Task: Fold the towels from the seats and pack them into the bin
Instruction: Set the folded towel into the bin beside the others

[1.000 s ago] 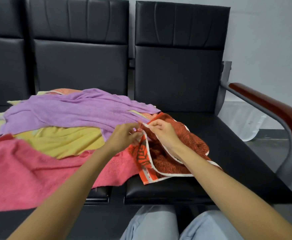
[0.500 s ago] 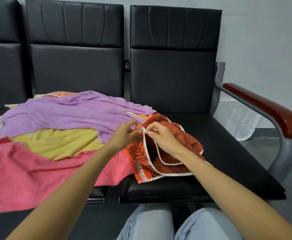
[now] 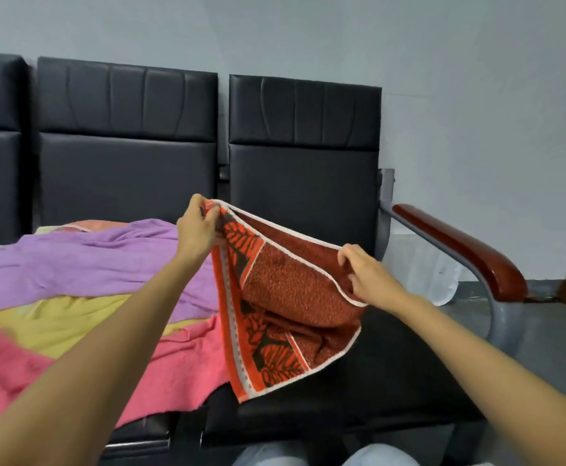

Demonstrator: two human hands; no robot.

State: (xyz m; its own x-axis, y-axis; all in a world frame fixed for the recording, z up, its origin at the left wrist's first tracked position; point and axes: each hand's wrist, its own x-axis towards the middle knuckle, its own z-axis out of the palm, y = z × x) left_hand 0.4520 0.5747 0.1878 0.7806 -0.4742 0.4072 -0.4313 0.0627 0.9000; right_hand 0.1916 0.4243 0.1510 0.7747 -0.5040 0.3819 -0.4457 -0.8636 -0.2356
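An orange-red towel [image 3: 285,297] with a dark leaf pattern and white trim hangs lifted above the right seat [image 3: 392,371]. My left hand [image 3: 197,227] pinches its upper corner, raised high. My right hand [image 3: 367,275] grips the white-trimmed top edge further right and lower. The towel's lower part still drapes onto the seat. On the middle seat lies a pile of towels: a purple towel [image 3: 83,260] on top, a yellow towel [image 3: 63,321] under it, a pink towel [image 3: 174,368] at the front. No bin is in view.
Black padded seat backs [image 3: 301,156] stand behind. A metal armrest with a red-brown wooden pad [image 3: 459,247] bounds the right seat. A clear plastic bag [image 3: 422,274] lies on the floor beyond it. My knees [image 3: 325,459] are at the bottom edge.
Both hands have lifted the orange-red towel off the seat and moved apart along its top edge, the left hand rising highest. The towel has opened out from a crumpled heap.
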